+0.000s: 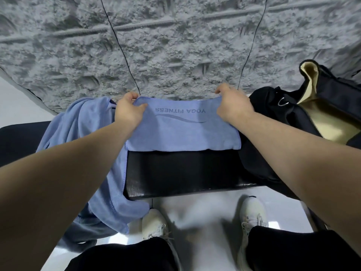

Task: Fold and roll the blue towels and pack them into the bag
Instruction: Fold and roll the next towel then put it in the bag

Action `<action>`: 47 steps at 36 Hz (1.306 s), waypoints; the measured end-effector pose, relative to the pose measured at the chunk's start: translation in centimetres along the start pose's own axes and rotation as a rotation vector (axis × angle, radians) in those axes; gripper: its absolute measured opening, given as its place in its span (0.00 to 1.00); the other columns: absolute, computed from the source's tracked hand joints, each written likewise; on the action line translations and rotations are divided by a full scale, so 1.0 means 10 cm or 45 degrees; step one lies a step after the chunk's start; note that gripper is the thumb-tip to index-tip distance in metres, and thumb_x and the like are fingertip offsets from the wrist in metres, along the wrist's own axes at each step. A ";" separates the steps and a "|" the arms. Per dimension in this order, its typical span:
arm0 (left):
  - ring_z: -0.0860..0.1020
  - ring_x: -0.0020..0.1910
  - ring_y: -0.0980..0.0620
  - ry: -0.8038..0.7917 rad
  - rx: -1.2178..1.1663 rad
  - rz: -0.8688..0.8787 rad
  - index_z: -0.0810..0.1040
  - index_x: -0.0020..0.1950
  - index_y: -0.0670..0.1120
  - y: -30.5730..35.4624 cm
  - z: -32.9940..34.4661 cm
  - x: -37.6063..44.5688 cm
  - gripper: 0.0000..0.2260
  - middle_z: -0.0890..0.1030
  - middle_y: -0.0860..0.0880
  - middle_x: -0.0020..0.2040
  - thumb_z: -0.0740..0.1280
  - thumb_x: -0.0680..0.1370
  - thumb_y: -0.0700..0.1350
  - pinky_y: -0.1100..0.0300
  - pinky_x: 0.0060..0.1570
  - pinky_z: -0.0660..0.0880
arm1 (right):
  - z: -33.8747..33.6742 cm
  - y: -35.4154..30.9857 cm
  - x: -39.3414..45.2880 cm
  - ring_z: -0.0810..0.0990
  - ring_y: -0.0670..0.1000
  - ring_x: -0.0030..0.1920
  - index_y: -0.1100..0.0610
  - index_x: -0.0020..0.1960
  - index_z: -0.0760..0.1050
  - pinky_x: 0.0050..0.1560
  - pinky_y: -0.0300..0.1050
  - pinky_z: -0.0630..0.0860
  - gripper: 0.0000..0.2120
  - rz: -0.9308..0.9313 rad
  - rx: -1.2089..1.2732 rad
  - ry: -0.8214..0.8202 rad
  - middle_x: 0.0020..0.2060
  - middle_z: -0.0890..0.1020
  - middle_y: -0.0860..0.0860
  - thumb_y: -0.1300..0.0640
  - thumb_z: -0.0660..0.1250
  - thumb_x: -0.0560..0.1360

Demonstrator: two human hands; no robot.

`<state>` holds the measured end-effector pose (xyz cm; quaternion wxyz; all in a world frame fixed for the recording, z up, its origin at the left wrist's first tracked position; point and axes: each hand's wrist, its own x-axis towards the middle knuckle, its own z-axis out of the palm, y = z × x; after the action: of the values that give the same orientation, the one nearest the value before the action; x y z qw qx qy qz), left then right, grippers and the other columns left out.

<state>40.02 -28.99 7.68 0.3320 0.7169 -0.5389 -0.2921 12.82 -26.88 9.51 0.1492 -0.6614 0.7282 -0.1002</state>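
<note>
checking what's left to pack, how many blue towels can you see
2. One printed towel lies on the black bench, its far corners pinched by the left hand and right hand. Another towel hangs off the bench's left end. The bag may hide more.

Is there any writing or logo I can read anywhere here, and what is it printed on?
"YOGA FITNESS": printed above a wavy line on the folded blue towel, upside down from the wearer's view. The left hand and right hand pinch its far corners.
No other text shows on the loose blue towel or the black bag.
</note>
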 end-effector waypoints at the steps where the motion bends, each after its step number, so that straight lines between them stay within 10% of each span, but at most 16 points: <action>1: 0.68 0.30 0.51 0.006 0.030 0.001 0.72 0.56 0.47 -0.03 0.01 0.01 0.07 0.72 0.50 0.37 0.64 0.79 0.39 0.56 0.32 0.66 | 0.02 0.00 0.00 0.69 0.61 0.63 0.54 0.70 0.65 0.56 0.54 0.69 0.26 -0.009 -0.043 -0.001 0.63 0.73 0.57 0.68 0.59 0.75; 8: 0.71 0.60 0.44 0.147 0.408 0.291 0.74 0.64 0.47 -0.05 0.01 -0.18 0.16 0.70 0.46 0.66 0.65 0.77 0.42 0.48 0.56 0.69 | 0.22 -0.02 -0.02 0.61 0.55 0.74 0.46 0.73 0.66 0.76 0.59 0.51 0.27 -0.192 -0.123 -0.057 0.72 0.68 0.51 0.63 0.59 0.76; 14: 0.76 0.40 0.47 -0.105 0.390 0.501 0.72 0.58 0.52 -0.02 0.00 -0.66 0.10 0.75 0.52 0.38 0.64 0.77 0.46 0.53 0.39 0.71 | 0.28 -0.04 -0.10 0.58 0.51 0.76 0.43 0.75 0.63 0.75 0.64 0.43 0.25 -0.251 -0.088 -0.148 0.75 0.66 0.46 0.56 0.57 0.79; 20: 0.78 0.44 0.42 -0.329 0.808 0.316 0.68 0.66 0.57 -0.21 -0.07 -0.96 0.15 0.77 0.51 0.36 0.59 0.79 0.53 0.53 0.38 0.70 | 0.16 -0.11 -0.11 0.60 0.58 0.75 0.43 0.78 0.55 0.72 0.75 0.43 0.32 -0.100 -0.192 -0.248 0.75 0.65 0.51 0.48 0.61 0.77; 25: 0.80 0.27 0.51 -0.286 0.431 -0.005 0.69 0.64 0.62 -0.28 -0.21 -1.07 0.15 0.81 0.51 0.30 0.58 0.78 0.51 0.58 0.35 0.73 | 0.13 -0.12 -0.20 0.67 0.58 0.70 0.46 0.77 0.56 0.70 0.67 0.55 0.31 -0.117 -0.269 -0.191 0.69 0.72 0.54 0.48 0.62 0.76; 31: 0.82 0.32 0.51 -0.135 -0.046 -0.153 0.73 0.66 0.55 -0.28 -0.20 -1.08 0.15 0.81 0.50 0.40 0.59 0.80 0.46 0.53 0.37 0.81 | 0.07 -0.12 -0.42 0.74 0.55 0.42 0.53 0.65 0.64 0.51 0.52 0.65 0.23 -0.067 -0.336 -0.271 0.39 0.75 0.50 0.42 0.62 0.75; 40: 0.73 0.55 0.55 -0.052 -0.428 -0.229 0.73 0.68 0.53 -0.01 0.07 -0.97 0.16 0.73 0.56 0.63 0.66 0.80 0.50 0.59 0.54 0.71 | 0.00 -0.06 -0.73 0.79 0.51 0.44 0.54 0.58 0.68 0.44 0.48 0.77 0.23 0.126 0.120 -0.550 0.46 0.78 0.51 0.45 0.72 0.70; 47: 0.80 0.54 0.47 0.007 -1.098 -0.514 0.74 0.58 0.52 0.18 0.25 -0.88 0.13 0.80 0.47 0.56 0.67 0.79 0.35 0.52 0.53 0.78 | 0.05 -0.03 -0.89 0.78 0.52 0.42 0.54 0.48 0.73 0.34 0.44 0.78 0.13 0.166 0.323 -0.950 0.44 0.78 0.52 0.55 0.76 0.71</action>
<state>34.87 -21.25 8.11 0.5373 0.6049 -0.2177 -0.5458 14.00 -18.08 9.92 0.4900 -0.5812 0.6461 0.0676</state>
